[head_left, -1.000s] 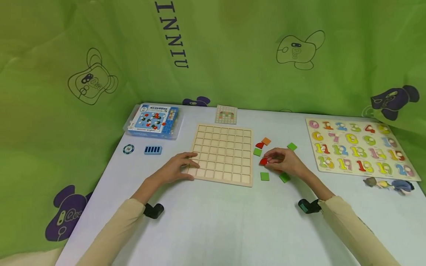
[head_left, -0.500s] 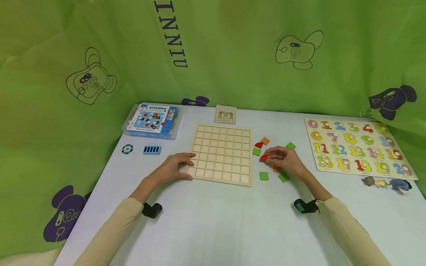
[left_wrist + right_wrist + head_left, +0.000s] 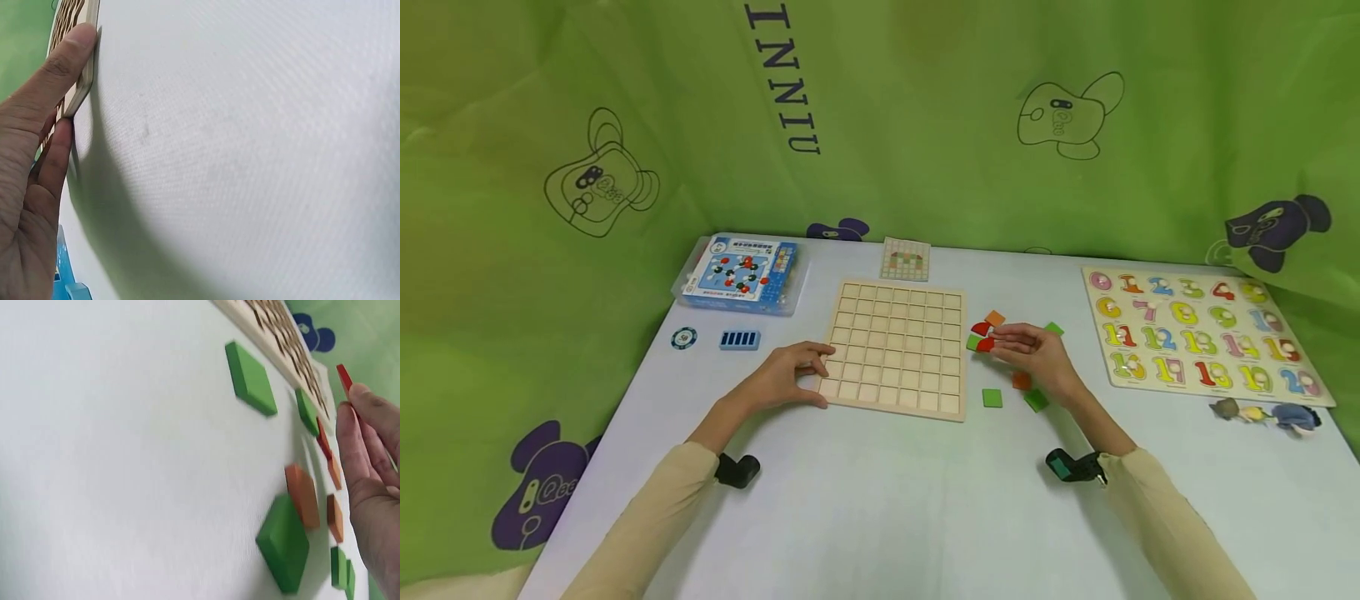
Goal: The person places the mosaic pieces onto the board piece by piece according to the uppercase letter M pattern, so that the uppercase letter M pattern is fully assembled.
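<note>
Nearest us, two beige sleeves come in over the white table (image 3: 880, 500), each wrist carrying a small black camera. The left hand (image 3: 778, 381) rests at the near-left corner of the wooden grid board (image 3: 895, 346); in the left wrist view the thumb presses flat against the board's edge and the fingers lie straight alongside it, gripping nothing. At about three o'clock from the board, the right hand (image 3: 1033, 354) pinches a red tile (image 3: 986, 344) between thumb and fingertips, lifted off the table just beside the board's right edge. The right wrist view shows that red tile (image 3: 344, 378) edge-on at the fingertips (image 3: 362, 400).

Loose tiles lie round that hand: a green tile (image 3: 992, 398) and an orange tile (image 3: 1022, 381) on the near side, another green one (image 3: 1036, 401) by the wrist, and more red, orange and green ones just beyond the fingers.

Out at three o'clock, well apart, lies a number puzzle (image 3: 1202, 333) with coloured numerals running from 0 to 20, and small figures (image 3: 1270, 414) near its front corner. Left of the board sit a blue block (image 3: 740, 340) and a round chip (image 3: 683, 337), with a blue box (image 3: 741, 271) behind them; its print is too small to read. At twelve o'clock, a small pattern card (image 3: 906, 258). Farthest back hangs a green cloth (image 3: 925, 117) with cartoon outlines and the letters "INNIU" running downward.
</note>
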The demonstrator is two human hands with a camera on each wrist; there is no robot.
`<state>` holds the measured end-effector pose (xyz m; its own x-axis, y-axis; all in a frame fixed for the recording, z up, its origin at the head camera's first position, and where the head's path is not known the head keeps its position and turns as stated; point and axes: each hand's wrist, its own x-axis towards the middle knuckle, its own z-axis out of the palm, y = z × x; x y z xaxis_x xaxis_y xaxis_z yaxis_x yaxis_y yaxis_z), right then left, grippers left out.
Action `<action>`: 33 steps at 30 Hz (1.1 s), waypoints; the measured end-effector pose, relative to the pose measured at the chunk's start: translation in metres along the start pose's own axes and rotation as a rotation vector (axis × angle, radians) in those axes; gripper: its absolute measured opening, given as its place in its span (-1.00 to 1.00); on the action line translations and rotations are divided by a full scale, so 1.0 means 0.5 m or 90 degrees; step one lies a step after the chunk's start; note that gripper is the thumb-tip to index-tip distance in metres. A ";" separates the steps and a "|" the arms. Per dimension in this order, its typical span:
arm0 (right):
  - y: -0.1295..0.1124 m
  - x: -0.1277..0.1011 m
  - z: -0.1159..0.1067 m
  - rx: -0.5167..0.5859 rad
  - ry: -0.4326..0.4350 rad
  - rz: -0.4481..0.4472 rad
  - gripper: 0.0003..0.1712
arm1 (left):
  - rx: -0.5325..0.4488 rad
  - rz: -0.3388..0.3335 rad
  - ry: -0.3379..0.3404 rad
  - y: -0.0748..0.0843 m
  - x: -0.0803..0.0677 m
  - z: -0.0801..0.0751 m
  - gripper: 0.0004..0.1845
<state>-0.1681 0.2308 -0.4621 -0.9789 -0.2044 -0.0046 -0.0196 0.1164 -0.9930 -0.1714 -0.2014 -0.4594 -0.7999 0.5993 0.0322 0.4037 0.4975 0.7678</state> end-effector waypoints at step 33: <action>-0.009 0.075 0.115 -0.009 0.012 -0.038 -0.57 | -0.084 -0.038 0.000 0.006 -0.001 0.005 -0.63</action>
<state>-0.1930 0.1665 -0.4648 -0.9796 -0.1930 0.0567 -0.0805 0.1177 -0.9898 -0.1688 -0.1985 -0.4585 -0.8208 0.5710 -0.0155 0.2939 0.4454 0.8457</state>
